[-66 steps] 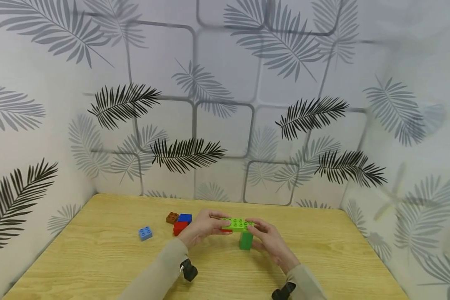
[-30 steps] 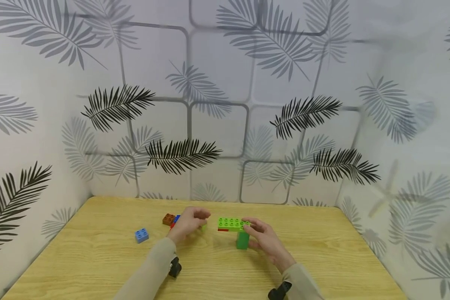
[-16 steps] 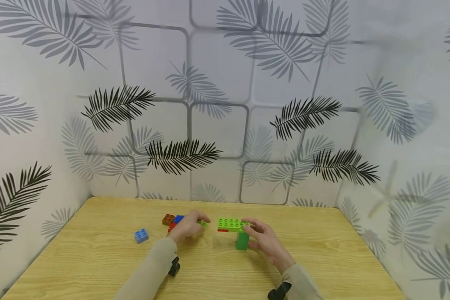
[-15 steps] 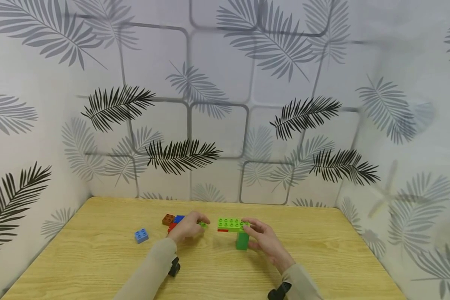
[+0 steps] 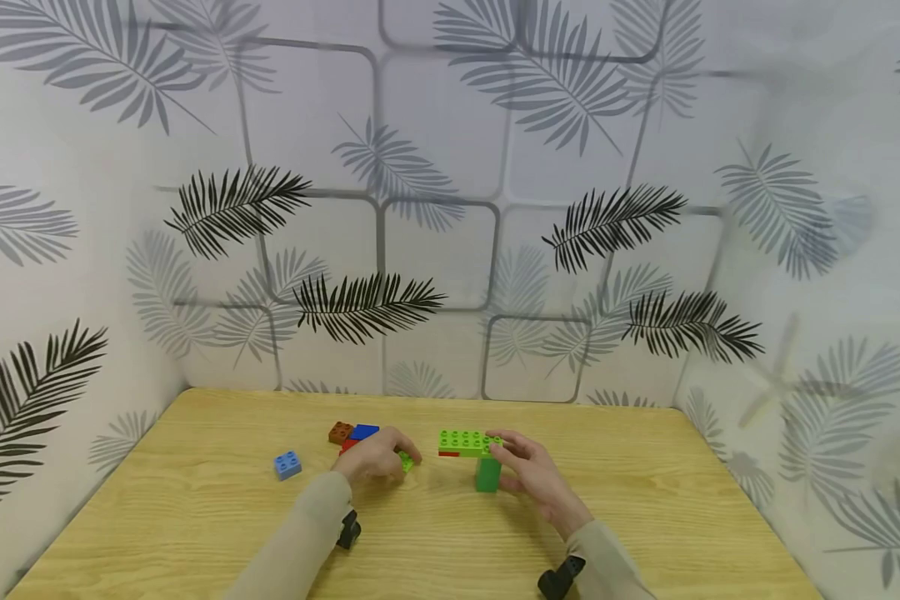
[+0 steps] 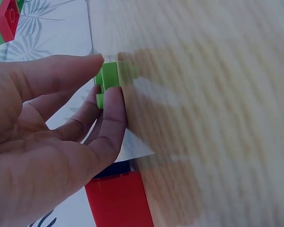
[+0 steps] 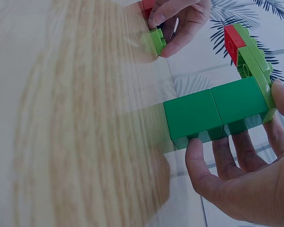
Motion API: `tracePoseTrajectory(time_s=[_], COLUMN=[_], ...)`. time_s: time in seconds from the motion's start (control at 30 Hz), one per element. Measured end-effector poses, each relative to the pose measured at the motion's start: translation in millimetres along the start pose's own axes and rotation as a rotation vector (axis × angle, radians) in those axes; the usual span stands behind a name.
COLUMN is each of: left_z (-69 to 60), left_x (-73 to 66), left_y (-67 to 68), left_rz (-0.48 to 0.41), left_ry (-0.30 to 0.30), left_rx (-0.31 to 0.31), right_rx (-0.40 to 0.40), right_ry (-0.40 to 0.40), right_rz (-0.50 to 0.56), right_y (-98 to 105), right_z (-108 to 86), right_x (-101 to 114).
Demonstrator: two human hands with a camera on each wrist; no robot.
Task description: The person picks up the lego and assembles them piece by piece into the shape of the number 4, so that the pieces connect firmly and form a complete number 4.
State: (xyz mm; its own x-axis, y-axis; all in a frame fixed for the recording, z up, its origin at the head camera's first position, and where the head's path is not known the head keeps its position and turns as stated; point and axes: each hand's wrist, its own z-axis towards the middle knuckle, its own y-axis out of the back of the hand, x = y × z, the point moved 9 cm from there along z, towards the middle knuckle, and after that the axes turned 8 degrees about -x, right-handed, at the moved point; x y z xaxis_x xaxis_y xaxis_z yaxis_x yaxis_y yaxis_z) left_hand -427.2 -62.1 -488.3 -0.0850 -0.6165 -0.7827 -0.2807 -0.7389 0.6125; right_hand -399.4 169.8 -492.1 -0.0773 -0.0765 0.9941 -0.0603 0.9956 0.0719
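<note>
My left hand (image 5: 381,454) is at the small light green brick (image 6: 110,78) on the table, with thumb and fingertips pinching its sides. In the right wrist view that brick (image 7: 157,41) sits between the fingertips. My right hand (image 5: 537,472) holds the brick structure from its right side. Two stacked dark green bricks (image 7: 213,111) form its upright. Across the top lies a long light green brick (image 5: 461,443), jutting left, with a red brick (image 7: 233,42) under its free end. The right thumb rests near the top joint, fingers along the upright.
Left of the left hand lie a red brick (image 6: 118,201), a blue brick (image 5: 364,432) and a brown brick (image 5: 341,432) close together. A light blue brick (image 5: 287,465) stands apart farther left. A patterned backdrop (image 5: 435,350) rises behind the wooden table (image 5: 435,558).
My left hand has left the long light green brick and moved left to the small light green brick, which has turned slightly. My right hand has stayed on the structure.
</note>
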Motion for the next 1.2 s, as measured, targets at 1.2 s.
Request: tracePoseTrajectory(time_s=[1.2], left_z=[5.4], left_x=[-9.3], left_y=[-4.4], left_rz=[0.136], left_ry=[-0.118], left_rx=[0.023], right_rx=[0.006], right_ry=[-0.001], right_rz=[0.015], right_y=[-0.1], right_z=[0.3], right_x=[0.7])
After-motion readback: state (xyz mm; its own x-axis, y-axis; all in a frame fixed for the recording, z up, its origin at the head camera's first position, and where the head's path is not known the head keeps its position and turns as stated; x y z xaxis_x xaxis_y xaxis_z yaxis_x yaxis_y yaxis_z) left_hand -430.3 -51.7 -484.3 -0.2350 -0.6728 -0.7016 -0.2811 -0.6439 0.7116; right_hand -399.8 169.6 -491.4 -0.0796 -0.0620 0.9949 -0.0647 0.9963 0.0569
